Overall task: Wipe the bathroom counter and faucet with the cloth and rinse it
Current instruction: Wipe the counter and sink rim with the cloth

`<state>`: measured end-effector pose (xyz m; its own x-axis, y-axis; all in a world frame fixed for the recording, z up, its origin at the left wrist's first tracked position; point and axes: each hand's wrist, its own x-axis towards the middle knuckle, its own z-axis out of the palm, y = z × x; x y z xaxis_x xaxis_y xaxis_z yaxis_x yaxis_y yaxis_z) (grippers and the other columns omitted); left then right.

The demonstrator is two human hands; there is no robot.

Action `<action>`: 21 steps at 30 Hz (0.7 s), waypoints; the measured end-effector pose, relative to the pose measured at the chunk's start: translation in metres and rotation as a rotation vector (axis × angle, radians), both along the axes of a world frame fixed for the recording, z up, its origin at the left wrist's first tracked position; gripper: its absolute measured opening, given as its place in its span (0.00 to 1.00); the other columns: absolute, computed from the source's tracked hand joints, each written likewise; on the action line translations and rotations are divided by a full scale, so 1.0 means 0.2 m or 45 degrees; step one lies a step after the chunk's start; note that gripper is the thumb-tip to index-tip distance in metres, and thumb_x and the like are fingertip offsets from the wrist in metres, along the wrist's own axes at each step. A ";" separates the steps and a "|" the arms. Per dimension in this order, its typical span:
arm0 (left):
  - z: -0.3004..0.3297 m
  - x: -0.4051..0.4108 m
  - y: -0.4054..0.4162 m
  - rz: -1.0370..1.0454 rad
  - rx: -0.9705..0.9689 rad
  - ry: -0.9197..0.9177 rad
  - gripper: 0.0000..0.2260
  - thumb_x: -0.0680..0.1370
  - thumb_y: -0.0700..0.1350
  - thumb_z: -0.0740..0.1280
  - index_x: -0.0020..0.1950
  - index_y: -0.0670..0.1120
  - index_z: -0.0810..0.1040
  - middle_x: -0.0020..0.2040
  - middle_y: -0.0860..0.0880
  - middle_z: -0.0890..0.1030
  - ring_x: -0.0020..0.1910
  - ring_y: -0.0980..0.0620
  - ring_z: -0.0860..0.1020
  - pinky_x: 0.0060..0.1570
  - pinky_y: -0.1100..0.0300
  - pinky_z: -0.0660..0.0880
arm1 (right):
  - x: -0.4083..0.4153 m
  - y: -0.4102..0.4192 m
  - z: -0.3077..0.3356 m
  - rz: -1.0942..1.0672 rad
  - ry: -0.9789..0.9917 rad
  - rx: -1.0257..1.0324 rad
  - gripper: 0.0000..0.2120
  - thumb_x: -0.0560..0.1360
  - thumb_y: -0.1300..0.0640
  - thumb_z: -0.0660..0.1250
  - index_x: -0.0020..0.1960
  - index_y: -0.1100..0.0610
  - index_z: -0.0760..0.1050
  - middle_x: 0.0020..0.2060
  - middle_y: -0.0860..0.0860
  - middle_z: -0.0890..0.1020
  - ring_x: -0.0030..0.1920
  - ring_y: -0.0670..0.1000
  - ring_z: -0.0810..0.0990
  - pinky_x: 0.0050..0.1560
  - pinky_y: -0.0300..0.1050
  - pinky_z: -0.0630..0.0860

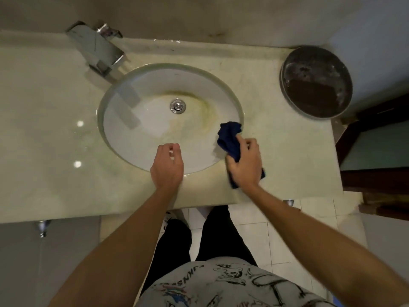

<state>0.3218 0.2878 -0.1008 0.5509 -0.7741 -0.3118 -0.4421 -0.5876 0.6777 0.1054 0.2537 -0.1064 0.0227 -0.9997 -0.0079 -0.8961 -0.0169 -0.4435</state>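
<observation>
A dark blue cloth is bunched in my right hand, which grips it over the sink's right front rim, where basin meets counter. My left hand hovers over the front rim of the white oval sink with loosely curled fingers and holds nothing. The chrome faucet stands at the back left of the pale marble counter, its spout reaching toward the basin. No water runs from it. A yellowish stain rings the drain.
A round dark metal pan holding brownish liquid sits on the counter's back right corner. A wall runs behind the counter. Dark wooden framing borders the right side. My legs and white floor tiles show below the counter's front edge.
</observation>
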 end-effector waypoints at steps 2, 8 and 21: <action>0.05 0.03 -0.02 0.102 -0.088 0.232 0.15 0.85 0.57 0.54 0.60 0.53 0.77 0.61 0.56 0.76 0.53 0.57 0.75 0.56 0.59 0.67 | 0.25 0.20 0.00 -0.100 -0.051 0.030 0.31 0.68 0.58 0.71 0.71 0.56 0.71 0.55 0.55 0.74 0.52 0.59 0.74 0.51 0.53 0.75; -0.02 0.28 -0.10 0.546 -0.158 0.904 0.20 0.77 0.66 0.56 0.52 0.51 0.75 0.55 0.50 0.79 0.54 0.51 0.76 0.61 0.51 0.71 | 0.97 0.25 0.06 -0.028 -0.430 0.236 0.29 0.75 0.62 0.65 0.75 0.49 0.68 0.57 0.51 0.72 0.52 0.54 0.75 0.52 0.54 0.77; 0.03 0.17 -0.09 0.159 0.111 0.672 0.26 0.84 0.61 0.49 0.71 0.49 0.77 0.70 0.51 0.76 0.68 0.50 0.73 0.69 0.53 0.65 | -0.50 -0.11 0.24 -0.624 -0.254 -0.064 0.22 0.78 0.63 0.64 0.71 0.56 0.74 0.56 0.59 0.74 0.55 0.57 0.76 0.57 0.37 0.66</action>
